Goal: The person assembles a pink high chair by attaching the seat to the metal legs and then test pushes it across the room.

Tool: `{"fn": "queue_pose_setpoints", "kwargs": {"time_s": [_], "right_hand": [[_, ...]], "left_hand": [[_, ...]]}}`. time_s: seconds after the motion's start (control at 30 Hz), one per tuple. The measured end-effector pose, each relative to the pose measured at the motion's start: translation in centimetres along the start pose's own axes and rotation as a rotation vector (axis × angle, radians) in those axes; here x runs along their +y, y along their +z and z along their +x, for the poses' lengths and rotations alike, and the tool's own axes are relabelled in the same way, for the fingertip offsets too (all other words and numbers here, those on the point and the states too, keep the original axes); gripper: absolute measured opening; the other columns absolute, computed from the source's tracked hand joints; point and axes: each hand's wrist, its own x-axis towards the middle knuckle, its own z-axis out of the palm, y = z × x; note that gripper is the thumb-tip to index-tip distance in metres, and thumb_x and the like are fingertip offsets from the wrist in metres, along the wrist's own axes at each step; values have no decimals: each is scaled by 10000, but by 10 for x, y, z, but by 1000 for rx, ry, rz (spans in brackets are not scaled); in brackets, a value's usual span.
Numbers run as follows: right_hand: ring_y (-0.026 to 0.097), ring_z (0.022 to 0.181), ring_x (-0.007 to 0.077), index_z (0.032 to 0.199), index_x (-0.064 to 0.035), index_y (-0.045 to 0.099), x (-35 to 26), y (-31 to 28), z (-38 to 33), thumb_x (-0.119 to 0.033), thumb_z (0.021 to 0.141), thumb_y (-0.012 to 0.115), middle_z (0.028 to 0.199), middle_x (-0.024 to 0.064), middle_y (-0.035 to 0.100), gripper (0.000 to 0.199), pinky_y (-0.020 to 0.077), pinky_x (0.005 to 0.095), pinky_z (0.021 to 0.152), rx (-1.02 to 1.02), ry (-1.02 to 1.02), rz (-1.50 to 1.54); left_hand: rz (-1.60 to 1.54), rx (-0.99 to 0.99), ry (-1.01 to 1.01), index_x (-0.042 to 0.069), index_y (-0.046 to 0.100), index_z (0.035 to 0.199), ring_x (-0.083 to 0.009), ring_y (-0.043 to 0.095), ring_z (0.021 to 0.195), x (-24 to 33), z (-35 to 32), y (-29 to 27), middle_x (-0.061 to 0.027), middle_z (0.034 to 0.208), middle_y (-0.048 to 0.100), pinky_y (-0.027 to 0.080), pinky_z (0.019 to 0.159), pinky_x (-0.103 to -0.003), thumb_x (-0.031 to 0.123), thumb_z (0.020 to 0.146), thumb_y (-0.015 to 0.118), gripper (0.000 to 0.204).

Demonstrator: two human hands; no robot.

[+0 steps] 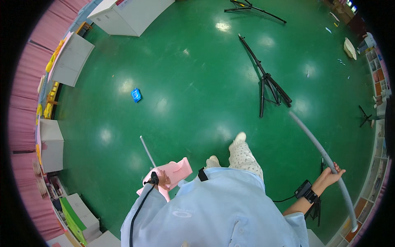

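On my left, my left hand grips a pink dustpan in front of my shirt. A thin grey stick juts up and left from behind the pan; how it joins the pan is hidden. Out to my right, my right hand is wrapped round a long grey pole near its middle. The pole looks curved. Its far end is by the feet of a black tripod, and its near end has a pale tip. No broom or mop head shows on it.
A folded black tripod lies on the green floor ahead, another tripod beyond it. A small blue packet sits at left. White cabinets line the left, shelves the right. A cream basin-like object and scraps lie far right.
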Motion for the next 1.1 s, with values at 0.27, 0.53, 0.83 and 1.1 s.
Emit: {"fn": "queue_pose_setpoints", "kwargs": {"time_s": [0.27,0.53,0.83,1.1], "right_hand": [[421,582,210,568,-75,331,130,110,103,-253,886,410,556,61,375,373,429,364,674,-38,141,249],[416,637,217,627,-47,370,263,367,151,-195,852,481,612,72,377,291,406,361,704,-173,203,121],[466,816,264,810,2,416,407,562,185,-156,823,494,763,114,434,177,383,359,825,-230,191,-17],[470,847,279,755,11,460,496,668,214,-110,796,505,827,159,501,135,361,384,849,-67,357,77]], "left_hand": [[-212,29,-71,9,402,979,-355,533,741,79,45,194,-206,874,501,466,667,-540,219,725,456,333],[-438,63,-146,11,369,993,-357,531,777,159,33,397,-218,907,483,467,682,-539,216,729,477,351],[-634,111,-318,13,331,1010,-360,528,818,297,72,641,-231,944,463,469,698,-537,211,733,500,381],[-1049,422,-615,15,297,1025,-361,525,854,445,53,937,-243,976,445,471,713,-536,208,736,521,413]]}}
